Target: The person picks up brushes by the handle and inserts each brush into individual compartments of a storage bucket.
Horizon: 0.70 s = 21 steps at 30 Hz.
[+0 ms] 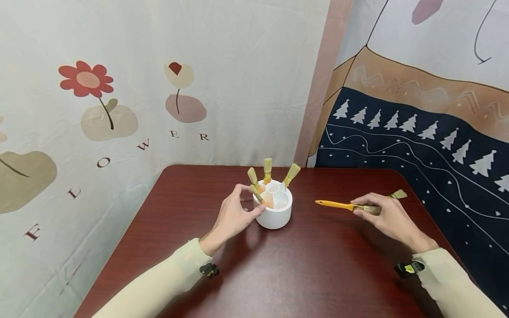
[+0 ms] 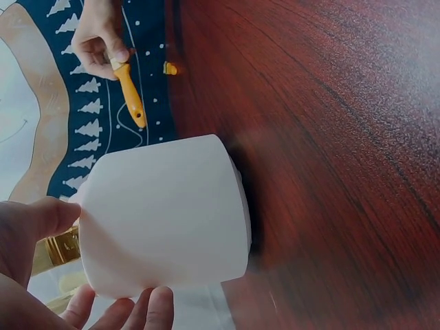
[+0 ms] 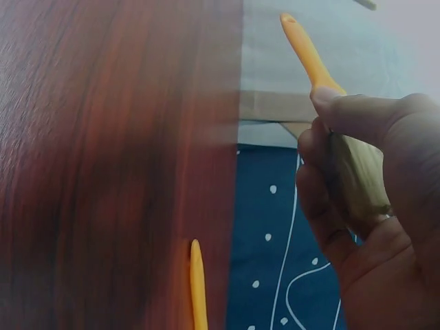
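Observation:
A white round divided pot (image 1: 272, 216) stands on the table with several paintbrushes (image 1: 267, 170) in its compartments, bristles up. My left hand (image 1: 234, 213) grips the pot's left side, thumb on the near wall and fingers behind. In the left wrist view the pot (image 2: 165, 213) hides most of the brushes. To the right, my right hand (image 1: 387, 216) pinches another paintbrush (image 1: 336, 204) near its bristles, above the table. Its yellow-orange handle points left toward the pot. Beyond that hand a further paintbrush (image 1: 398, 194) shows its bristles; its handle (image 3: 197, 285) appears in the right wrist view.
The dark red wooden table (image 1: 310, 269) reaches back to a pale curtain (image 1: 246, 88) with flower prints. A patterned dark blue cloth (image 1: 417, 159) hangs along the right edge. Black bands sit on both wrists.

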Each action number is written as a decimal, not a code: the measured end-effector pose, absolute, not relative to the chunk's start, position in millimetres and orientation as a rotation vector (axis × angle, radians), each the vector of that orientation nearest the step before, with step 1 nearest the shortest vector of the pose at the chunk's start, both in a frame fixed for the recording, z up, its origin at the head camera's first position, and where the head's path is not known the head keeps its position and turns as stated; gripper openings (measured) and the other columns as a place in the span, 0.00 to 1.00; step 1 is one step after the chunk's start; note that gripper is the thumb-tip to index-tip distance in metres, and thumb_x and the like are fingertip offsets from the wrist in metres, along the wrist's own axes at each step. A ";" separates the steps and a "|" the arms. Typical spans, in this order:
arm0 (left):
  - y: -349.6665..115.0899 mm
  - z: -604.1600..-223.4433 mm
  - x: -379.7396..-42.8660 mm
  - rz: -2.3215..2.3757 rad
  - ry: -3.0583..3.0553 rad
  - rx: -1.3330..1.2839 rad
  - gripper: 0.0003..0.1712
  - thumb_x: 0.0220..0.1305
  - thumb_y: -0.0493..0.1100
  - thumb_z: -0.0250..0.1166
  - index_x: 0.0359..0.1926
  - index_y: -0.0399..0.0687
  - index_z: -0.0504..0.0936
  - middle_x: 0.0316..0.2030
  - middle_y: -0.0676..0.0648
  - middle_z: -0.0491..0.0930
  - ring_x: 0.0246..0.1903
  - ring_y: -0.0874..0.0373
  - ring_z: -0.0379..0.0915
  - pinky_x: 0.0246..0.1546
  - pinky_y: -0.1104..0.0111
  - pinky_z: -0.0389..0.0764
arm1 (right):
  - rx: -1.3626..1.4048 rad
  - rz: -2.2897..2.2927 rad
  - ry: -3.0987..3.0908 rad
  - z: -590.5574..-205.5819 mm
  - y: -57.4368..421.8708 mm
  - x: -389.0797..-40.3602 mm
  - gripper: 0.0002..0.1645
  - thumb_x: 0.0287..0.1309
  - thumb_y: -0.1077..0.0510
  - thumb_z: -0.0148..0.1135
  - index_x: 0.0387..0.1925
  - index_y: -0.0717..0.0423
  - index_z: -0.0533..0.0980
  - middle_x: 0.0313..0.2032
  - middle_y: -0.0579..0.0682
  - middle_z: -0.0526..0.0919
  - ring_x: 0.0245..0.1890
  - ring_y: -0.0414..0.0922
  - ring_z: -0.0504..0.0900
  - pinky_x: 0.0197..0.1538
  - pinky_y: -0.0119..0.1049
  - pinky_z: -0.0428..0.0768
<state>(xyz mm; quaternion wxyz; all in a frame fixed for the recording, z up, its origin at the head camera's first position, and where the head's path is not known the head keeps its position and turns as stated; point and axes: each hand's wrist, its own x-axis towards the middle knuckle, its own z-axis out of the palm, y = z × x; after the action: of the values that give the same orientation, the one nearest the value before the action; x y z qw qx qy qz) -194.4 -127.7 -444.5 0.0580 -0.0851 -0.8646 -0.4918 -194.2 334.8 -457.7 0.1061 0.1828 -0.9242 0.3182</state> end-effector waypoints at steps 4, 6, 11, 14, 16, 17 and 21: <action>-127.6 -444.2 -194.4 -1.502 -2.622 -0.250 0.35 0.67 0.47 0.87 0.67 0.47 0.79 0.63 0.37 0.93 0.59 0.40 0.96 0.55 0.50 0.97 | 0.536 0.931 -2.673 -453.9 328.7 -192.9 0.20 0.67 0.60 0.86 0.57 0.40 0.94 0.49 0.45 0.95 0.43 0.26 0.89 0.49 0.12 0.82; -127.4 -443.8 -194.7 -1.501 -2.623 -0.247 0.35 0.67 0.47 0.87 0.67 0.47 0.79 0.63 0.37 0.92 0.59 0.40 0.96 0.55 0.50 0.97 | 0.547 0.921 -2.648 -451.9 326.1 -192.0 0.20 0.67 0.60 0.87 0.57 0.40 0.94 0.49 0.43 0.95 0.43 0.26 0.88 0.49 0.12 0.82; -127.2 -444.2 -195.8 -1.495 -2.623 -0.249 0.35 0.67 0.47 0.87 0.67 0.47 0.79 0.64 0.36 0.92 0.59 0.39 0.96 0.55 0.49 0.97 | 0.570 0.906 -2.609 -448.1 320.2 -190.0 0.21 0.66 0.61 0.87 0.57 0.38 0.94 0.48 0.41 0.95 0.43 0.28 0.86 0.49 0.11 0.81; -126.8 -443.2 -195.8 -1.494 -2.623 -0.254 0.35 0.67 0.47 0.87 0.67 0.46 0.79 0.64 0.36 0.92 0.59 0.39 0.96 0.56 0.48 0.96 | 0.566 0.913 -2.604 -445.1 317.3 -189.6 0.21 0.66 0.61 0.87 0.56 0.38 0.94 0.48 0.42 0.95 0.42 0.28 0.86 0.49 0.11 0.81; -126.7 -442.8 -195.5 -1.493 -2.625 -0.254 0.35 0.67 0.48 0.87 0.67 0.46 0.79 0.64 0.36 0.92 0.59 0.39 0.96 0.56 0.48 0.96 | 0.563 0.918 -2.602 -443.3 315.4 -189.2 0.21 0.66 0.61 0.87 0.56 0.38 0.94 0.48 0.42 0.95 0.42 0.28 0.86 0.49 0.11 0.82; -126.7 -442.9 -195.3 -1.489 -2.628 -0.251 0.35 0.67 0.48 0.87 0.67 0.46 0.79 0.64 0.36 0.92 0.59 0.39 0.96 0.56 0.48 0.96 | 0.561 0.921 -2.602 -442.2 314.4 -188.9 0.21 0.66 0.61 0.87 0.56 0.38 0.94 0.48 0.42 0.95 0.42 0.28 0.86 0.49 0.11 0.82; -127.2 -443.8 -194.7 -1.478 -2.634 -0.244 0.36 0.67 0.48 0.87 0.68 0.46 0.78 0.64 0.36 0.92 0.59 0.39 0.96 0.57 0.47 0.96 | 0.566 0.924 -2.594 -439.6 310.6 -187.4 0.21 0.66 0.61 0.87 0.56 0.37 0.93 0.48 0.42 0.95 0.43 0.29 0.86 0.50 0.12 0.82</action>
<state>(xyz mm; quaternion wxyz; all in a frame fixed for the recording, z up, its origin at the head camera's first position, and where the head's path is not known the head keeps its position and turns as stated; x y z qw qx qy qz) -194.7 -127.2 -443.8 0.0556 -0.0804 -0.8680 -0.4869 -187.4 310.6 -439.6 0.1646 0.1987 -0.9101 0.3243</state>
